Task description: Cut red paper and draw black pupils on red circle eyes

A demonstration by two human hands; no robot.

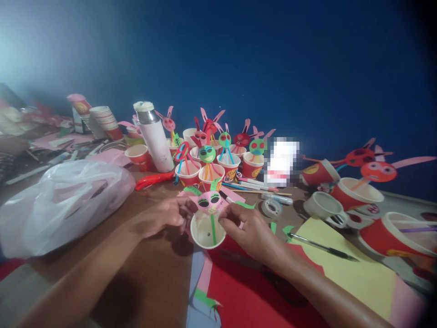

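A paper cup [201,229] with a pale inside stands tilted towards me between my hands. A green straw [213,229] rises inside it, below a pink paper face [209,202] with dark eyes and green ears. My left hand [175,214] is at the left side of the cup and face, its fingers curled; whatever they pinch is hidden. On the right, my right hand [241,221] has thumb and forefinger together at the cup's rim by the face's edge. What lies between those fingertips is too small to make out.
Several decorated cups [211,175] stand behind, near a white flask [155,141]. A plastic bag [68,200] lies left. To the right are a tape roll [271,207], a mug [321,206], yellow paper [355,273] with a pen [324,247], and red paper [246,287].
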